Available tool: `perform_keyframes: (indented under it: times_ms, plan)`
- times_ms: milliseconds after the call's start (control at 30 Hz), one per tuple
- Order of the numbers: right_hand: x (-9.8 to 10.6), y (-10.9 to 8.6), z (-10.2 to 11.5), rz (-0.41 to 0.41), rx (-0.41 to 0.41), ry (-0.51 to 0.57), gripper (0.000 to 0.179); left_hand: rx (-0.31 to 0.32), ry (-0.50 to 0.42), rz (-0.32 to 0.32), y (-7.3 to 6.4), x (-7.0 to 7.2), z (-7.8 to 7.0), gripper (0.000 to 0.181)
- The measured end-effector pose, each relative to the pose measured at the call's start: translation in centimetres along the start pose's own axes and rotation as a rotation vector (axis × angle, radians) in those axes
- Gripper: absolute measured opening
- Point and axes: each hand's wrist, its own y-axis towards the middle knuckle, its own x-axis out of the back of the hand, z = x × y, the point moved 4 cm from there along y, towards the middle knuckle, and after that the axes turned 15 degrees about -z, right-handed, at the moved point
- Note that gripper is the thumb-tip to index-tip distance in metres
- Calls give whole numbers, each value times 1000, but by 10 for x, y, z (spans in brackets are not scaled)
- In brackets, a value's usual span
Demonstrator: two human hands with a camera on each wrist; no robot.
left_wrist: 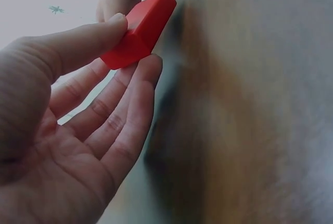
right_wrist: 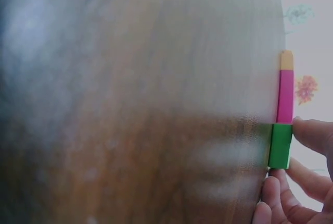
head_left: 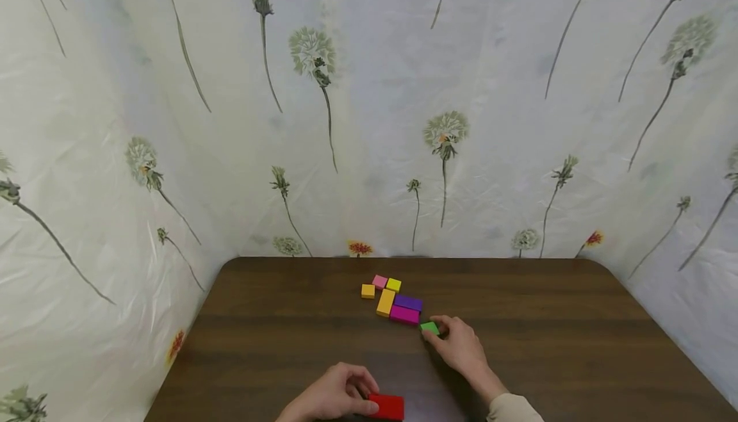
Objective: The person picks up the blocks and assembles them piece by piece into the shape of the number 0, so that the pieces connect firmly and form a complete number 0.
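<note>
A red block (head_left: 387, 407) is pinched between the thumb and fingers of my left hand (head_left: 337, 391) near the front of the table. In the left wrist view the red block (left_wrist: 143, 28) tilts between thumb and fingertips. My right hand (head_left: 461, 345) holds a small green block (head_left: 429, 328) by thumb and fingers, close to the near right corner of a magenta block (head_left: 405, 315). Against the magenta one lies a purple block (head_left: 409, 303), and an orange oblong block (head_left: 386, 303) stands at their left end. In the right wrist view the green block (right_wrist: 280, 146) is at the tabletop.
Beyond the orange oblong lie a yellow block (head_left: 394, 285), a pink block (head_left: 379, 282) and a small orange block (head_left: 368, 291). The dark wooden table (head_left: 277, 326) has rounded far corners. A white curtain (head_left: 369, 108) with a dandelion print hangs around it.
</note>
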Motion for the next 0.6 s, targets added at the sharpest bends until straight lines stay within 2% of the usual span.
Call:
perform_keyframes:
  times_ms: [133,600]
  plan:
    - [0,-1,1,-2,2,-1,38,3,-5,1,-4,-4,2,10]
    - [2,-3,3,-26,28,24,36,-107,106,11,-10,-11,2,8]
